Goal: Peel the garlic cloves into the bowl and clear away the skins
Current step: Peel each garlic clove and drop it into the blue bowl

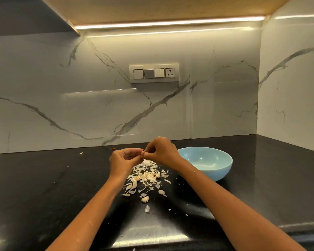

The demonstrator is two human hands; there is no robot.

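Both hands meet above the black counter. My left hand [123, 158] and my right hand [161, 150] pinch one small garlic clove [142, 154] between their fingertips; most of it is hidden by the fingers. Below the hands lies a heap of garlic skins and cloves [146, 175], with a loose clove [145, 199] and a single skin [147, 208] nearer me. A light blue bowl [218, 171] stands just right of my right hand; the part of its inside that shows holds nothing.
The black counter [43, 187] runs to a marble wall at the back and on the right. A switch panel [154, 73] sits on the back wall. One stray skin [80, 152] lies by the back wall. The counter's front edge [149, 241] is near me.
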